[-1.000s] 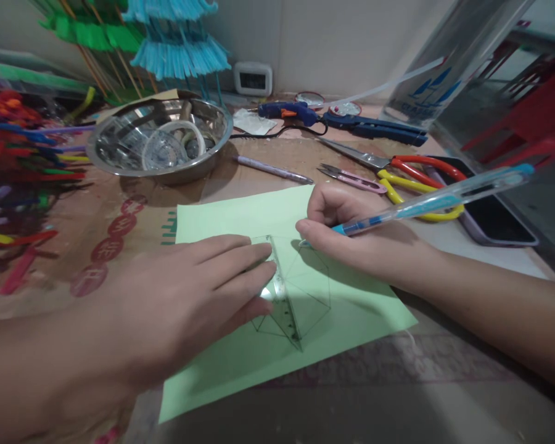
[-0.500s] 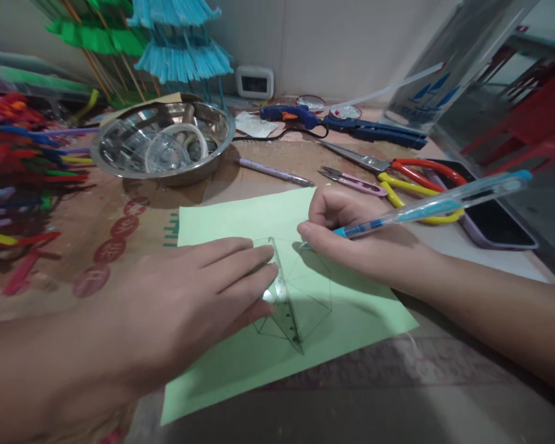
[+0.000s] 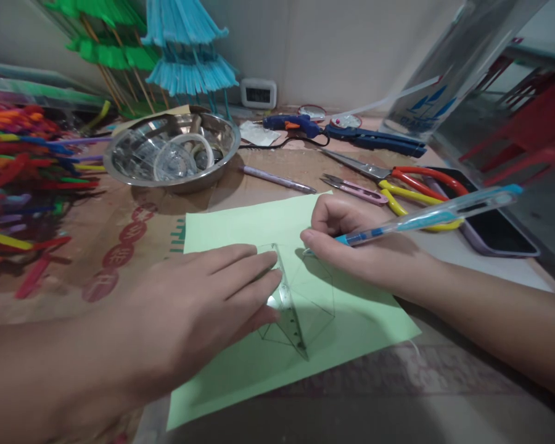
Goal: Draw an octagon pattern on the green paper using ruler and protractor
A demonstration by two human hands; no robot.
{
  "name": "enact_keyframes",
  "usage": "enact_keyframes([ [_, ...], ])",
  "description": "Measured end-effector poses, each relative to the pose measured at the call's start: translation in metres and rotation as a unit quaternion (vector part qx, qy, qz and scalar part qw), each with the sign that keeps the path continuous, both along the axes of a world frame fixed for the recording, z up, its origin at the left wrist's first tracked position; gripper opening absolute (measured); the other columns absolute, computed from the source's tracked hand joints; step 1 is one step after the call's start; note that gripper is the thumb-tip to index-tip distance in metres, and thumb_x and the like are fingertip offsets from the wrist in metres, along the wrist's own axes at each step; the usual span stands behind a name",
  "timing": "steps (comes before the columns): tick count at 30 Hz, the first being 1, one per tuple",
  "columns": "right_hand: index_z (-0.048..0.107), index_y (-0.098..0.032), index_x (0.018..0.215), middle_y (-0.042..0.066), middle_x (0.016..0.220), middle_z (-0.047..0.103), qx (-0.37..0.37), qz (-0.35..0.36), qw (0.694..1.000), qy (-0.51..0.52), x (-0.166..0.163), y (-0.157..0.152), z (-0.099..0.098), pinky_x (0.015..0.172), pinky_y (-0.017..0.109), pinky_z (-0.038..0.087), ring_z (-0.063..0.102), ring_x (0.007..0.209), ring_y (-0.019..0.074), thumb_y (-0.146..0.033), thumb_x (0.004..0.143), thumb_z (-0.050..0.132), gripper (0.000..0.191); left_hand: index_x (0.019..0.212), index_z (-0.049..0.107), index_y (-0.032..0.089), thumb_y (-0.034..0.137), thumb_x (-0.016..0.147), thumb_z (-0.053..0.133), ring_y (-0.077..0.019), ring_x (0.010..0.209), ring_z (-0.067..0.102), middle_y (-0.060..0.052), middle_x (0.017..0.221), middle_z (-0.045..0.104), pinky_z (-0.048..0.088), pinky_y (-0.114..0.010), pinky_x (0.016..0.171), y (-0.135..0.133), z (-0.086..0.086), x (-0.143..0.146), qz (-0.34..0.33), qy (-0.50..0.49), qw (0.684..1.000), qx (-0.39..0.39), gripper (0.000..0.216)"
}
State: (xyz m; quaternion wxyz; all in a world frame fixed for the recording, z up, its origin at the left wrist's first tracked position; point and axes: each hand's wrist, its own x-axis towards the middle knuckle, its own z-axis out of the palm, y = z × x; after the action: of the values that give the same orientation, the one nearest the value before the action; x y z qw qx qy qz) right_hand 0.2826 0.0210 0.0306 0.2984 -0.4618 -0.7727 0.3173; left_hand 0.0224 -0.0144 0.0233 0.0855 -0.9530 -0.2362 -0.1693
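Note:
A light green sheet of paper [image 3: 222, 394] lies in front of me, with thin lines of an angular figure drawn on it. My left hand [image 3: 213, 308] rests flat across the sheet, fingers stretched out, pressing down a clear ruler [image 3: 290, 308] that slants over the drawing. Part of the ruler is hidden under the fingers. In my right hand [image 3: 351, 237] is a clear and blue pen [image 3: 411, 217], pinched between thumb and fingers. Its tip points at the paper to the right of the ruler's upper end; whether it touches is unclear.
Beyond the paper are a purple pencil-like stick [image 3: 280, 179], pink thread snips [image 3: 354, 189], scissors [image 3: 398, 179], a phone [image 3: 502, 228] and a glue gun [image 3: 291, 123]. A metal bowl [image 3: 171, 182] stands back left, near colourful fuzzy stems [image 3: 23, 179].
The view has shifted slightly, so everything sits a little lower and mostly further right. My hands, the ruler and the pen keep almost the same places on the paper.

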Motion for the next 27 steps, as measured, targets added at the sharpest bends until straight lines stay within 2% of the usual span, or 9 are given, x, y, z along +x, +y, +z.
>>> enact_keyframes([
  [7,0.049,-0.026,0.073,-0.004,0.065,0.049,0.006,0.002,1.0,0.0,0.0005,-0.0004,0.0006,0.052,0.028,0.032,0.043,0.058,0.0133,-0.033,0.088,0.067,0.024,0.121,0.074,0.017,0.027,0.124,0.025,-0.0228,0.11,0.08,-0.006,0.122,0.085,0.068,-0.037,0.091,-0.0017,0.0012,0.0013,0.0,-0.005,1.0,-0.004,0.05],
  [18,0.05,-0.026,0.075,-0.004,0.066,0.05,-0.001,0.007,1.0,0.001,0.0012,0.0005,-0.0009,0.053,0.027,0.033,0.044,0.059,0.0128,-0.032,0.09,0.067,0.023,0.124,0.074,0.018,0.03,0.123,0.03,-0.0226,0.114,0.079,-0.006,0.126,0.084,0.066,-0.033,0.092,-0.0016,-0.0017,-0.0006,0.004,-0.008,1.0,-0.015,0.045],
  [27,0.05,-0.026,0.076,-0.005,0.066,0.05,-0.004,0.016,1.0,0.024,0.0015,0.0001,-0.003,0.052,0.027,0.032,0.044,0.059,0.0127,-0.031,0.09,0.068,0.023,0.122,0.072,0.019,0.032,0.124,0.024,-0.0217,0.109,0.08,-0.004,0.126,0.085,0.066,-0.034,0.083,-0.0031,-0.0009,-0.0008,0.008,-0.002,1.0,0.0,0.049],
])
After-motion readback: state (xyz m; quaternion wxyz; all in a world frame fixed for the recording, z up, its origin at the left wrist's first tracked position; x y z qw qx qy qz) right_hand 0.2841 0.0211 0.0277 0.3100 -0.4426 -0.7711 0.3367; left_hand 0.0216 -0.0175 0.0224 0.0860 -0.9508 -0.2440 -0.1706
